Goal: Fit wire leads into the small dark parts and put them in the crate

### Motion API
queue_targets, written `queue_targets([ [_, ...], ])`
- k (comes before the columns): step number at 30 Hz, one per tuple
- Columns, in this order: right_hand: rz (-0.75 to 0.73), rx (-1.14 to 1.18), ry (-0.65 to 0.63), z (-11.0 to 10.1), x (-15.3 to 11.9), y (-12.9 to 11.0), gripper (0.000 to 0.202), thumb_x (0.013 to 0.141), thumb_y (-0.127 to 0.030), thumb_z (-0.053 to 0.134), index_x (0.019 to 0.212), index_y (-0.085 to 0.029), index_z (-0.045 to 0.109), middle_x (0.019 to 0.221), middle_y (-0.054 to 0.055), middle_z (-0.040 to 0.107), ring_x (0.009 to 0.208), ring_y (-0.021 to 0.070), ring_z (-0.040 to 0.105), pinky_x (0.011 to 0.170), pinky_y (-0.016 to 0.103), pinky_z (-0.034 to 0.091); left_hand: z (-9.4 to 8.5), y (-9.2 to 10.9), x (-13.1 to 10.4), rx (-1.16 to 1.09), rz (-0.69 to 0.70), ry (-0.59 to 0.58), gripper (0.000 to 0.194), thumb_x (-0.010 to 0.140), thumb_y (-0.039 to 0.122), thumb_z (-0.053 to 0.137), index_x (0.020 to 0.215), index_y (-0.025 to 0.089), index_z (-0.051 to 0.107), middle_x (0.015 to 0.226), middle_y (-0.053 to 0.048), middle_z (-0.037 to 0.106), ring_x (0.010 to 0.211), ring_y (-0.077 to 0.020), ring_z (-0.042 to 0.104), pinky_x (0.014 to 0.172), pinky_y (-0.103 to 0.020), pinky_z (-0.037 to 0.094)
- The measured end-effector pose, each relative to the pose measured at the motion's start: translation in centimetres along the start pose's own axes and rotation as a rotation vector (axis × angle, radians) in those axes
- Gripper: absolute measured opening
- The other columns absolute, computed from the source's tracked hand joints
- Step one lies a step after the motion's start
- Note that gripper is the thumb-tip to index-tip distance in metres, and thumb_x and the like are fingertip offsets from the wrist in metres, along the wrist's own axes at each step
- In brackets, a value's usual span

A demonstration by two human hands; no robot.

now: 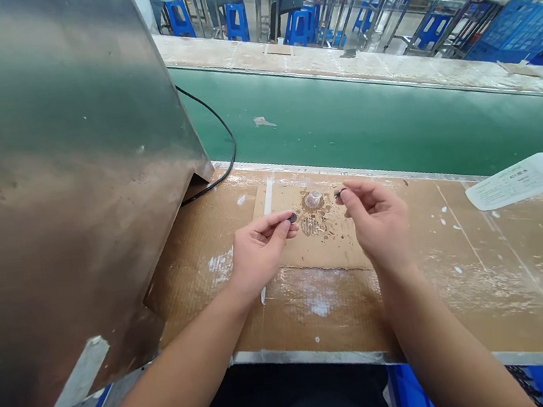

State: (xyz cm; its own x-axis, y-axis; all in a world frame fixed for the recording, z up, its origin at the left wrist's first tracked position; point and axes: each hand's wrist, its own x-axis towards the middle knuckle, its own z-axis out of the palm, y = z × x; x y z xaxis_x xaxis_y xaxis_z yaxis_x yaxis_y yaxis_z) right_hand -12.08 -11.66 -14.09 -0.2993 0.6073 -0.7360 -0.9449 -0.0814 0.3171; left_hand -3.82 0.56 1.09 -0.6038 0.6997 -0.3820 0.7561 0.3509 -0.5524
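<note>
While a large stainless steel housing [56, 180] fills the left of the view with a black cable [221, 130] trailing from behind it, the left hand [258, 252] rests on the cardboard-covered tabletop [461, 257], pinching a small dark round part [293, 217] between thumb and forefinger. Just right of it a small pinkish lump [313, 199] sits on a brown-stained patch of cardboard, and the right hand [377, 219] pinches a small dark ring [340, 192] at its fingertips, close beside that lump. Farther right a white plastic bottle [525, 178] lies on its side near the green conveyor belt [391, 119].
</note>
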Motion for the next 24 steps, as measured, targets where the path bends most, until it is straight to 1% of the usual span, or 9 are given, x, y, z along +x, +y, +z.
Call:
queue_targets([
  [4, 0.168, 0.318, -0.105, 1.1, -2.8, 0.6, 0.012, 0.103, -0.024, 0.081, 0.114, -0.023, 0.080, 0.099, 0.008, 0.072, 0.089, 0.0176, 0.071, 0.070, 0.017, 0.060, 0.4, 0.1, 0.1, -0.035, -0.023, -0.007, 0.039, 0.087, 0.033, 0.081, 0.110, 0.003, 0.069, 0.098, -0.013, 0.074, 0.086, -0.0134, 0.074, 0.082, -0.019, 0.064],
  [8, 0.295, 0.580, -0.165, 2.6, -4.5, 1.2, 0.012, 0.106, -0.026, 0.081, 0.116, -0.023, 0.076, 0.105, 0.010, 0.071, 0.106, 0.0248, 0.071, 0.078, 0.024, 0.065, 0.5, -0.3, -0.3, 0.082, -0.003, 0.025, 0.048, 0.088, 0.035, 0.081, 0.122, 0.004, 0.066, 0.102, -0.013, 0.074, 0.089, -0.0144, 0.075, 0.085, -0.019, 0.063],
  [10, 0.331, 0.650, -0.215, 3.0, -4.9, 1.1, 0.010, 0.106, -0.024, 0.080, 0.115, -0.022, 0.075, 0.108, 0.011, 0.071, 0.110, 0.0252, 0.070, 0.085, 0.028, 0.065, 0.4, -0.7, -0.5, 0.263, 0.139, 0.050, 0.032, 0.091, 0.031, 0.077, 0.116, 0.011, 0.074, 0.106, -0.009, 0.074, 0.092, -0.0136, 0.074, 0.089, -0.022, 0.063],
  [12, 0.355, 0.693, -0.235, 3.0, -5.1, 0.8, 0.010, 0.106, -0.023, 0.080, 0.113, -0.021, 0.075, 0.108, 0.010, 0.071, 0.109, 0.0225, 0.069, 0.091, 0.029, 0.064, 0.1, -1.0, -0.5, 0.443, 0.375, 0.036, 0.018, 0.091, 0.019, 0.075, 0.108, 0.017, 0.078, 0.108, -0.005, 0.074, 0.096, -0.0129, 0.072, 0.093, -0.026, 0.061],
  [14, 0.381, 0.738, -0.237, 2.8, -5.1, 0.6, 0.010, 0.106, -0.023, 0.080, 0.114, -0.021, 0.075, 0.109, 0.010, 0.070, 0.106, 0.0204, 0.069, 0.094, 0.031, 0.064, -0.2, -1.1, -0.3, 0.521, 0.558, -0.018, 0.023, 0.088, 0.008, 0.074, 0.108, 0.019, 0.079, 0.110, -0.004, 0.072, 0.100, -0.0122, 0.070, 0.095, -0.030, 0.060],
  [16, 0.418, 0.786, -0.252, 2.4, -4.9, 0.5, 0.009, 0.106, -0.024, 0.081, 0.114, -0.022, 0.076, 0.106, 0.009, 0.070, 0.102, 0.0193, 0.069, 0.093, 0.033, 0.065, -0.6, -1.0, -0.1, 0.515, 0.608, -0.067, 0.026, 0.085, 0.005, 0.075, 0.107, 0.019, 0.079, 0.112, -0.004, 0.070, 0.102, -0.0121, 0.069, 0.096, -0.031, 0.059],
  [19, 0.488, 0.852, -0.296, 1.9, -4.4, 0.5, 0.009, 0.105, -0.024, 0.081, 0.112, -0.022, 0.077, 0.104, 0.008, 0.071, 0.099, 0.0192, 0.071, 0.088, 0.029, 0.066, -0.9, -0.5, 0.0, 0.499, 0.526, -0.138, 0.021, 0.088, 0.007, 0.074, 0.105, 0.020, 0.078, 0.117, -0.003, 0.071, 0.108, -0.0120, 0.070, 0.100, -0.029, 0.059],
  [21, 0.534, 0.905, -0.312, 1.7, -4.2, 0.4, 0.009, 0.104, -0.023, 0.082, 0.111, -0.021, 0.076, 0.104, 0.009, 0.072, 0.100, 0.0196, 0.072, 0.084, 0.025, 0.065, -0.8, -0.1, -0.1, 0.422, 0.411, -0.157, 0.016, 0.089, 0.010, 0.075, 0.101, 0.021, 0.079, 0.117, -0.002, 0.073, 0.110, -0.0119, 0.071, 0.103, -0.026, 0.058],
  [24, 0.556, 0.953, -0.272, 1.7, -4.1, 0.4, 0.009, 0.104, -0.022, 0.082, 0.106, -0.019, 0.073, 0.100, 0.009, 0.072, 0.097, 0.0206, 0.073, 0.071, 0.017, 0.061, -0.2, 0.4, -0.3, 0.068, 0.138, -0.110, 0.014, 0.086, 0.018, 0.081, 0.098, 0.026, 0.082, 0.105, -0.005, 0.075, 0.099, -0.0122, 0.074, 0.094, -0.021, 0.061],
])
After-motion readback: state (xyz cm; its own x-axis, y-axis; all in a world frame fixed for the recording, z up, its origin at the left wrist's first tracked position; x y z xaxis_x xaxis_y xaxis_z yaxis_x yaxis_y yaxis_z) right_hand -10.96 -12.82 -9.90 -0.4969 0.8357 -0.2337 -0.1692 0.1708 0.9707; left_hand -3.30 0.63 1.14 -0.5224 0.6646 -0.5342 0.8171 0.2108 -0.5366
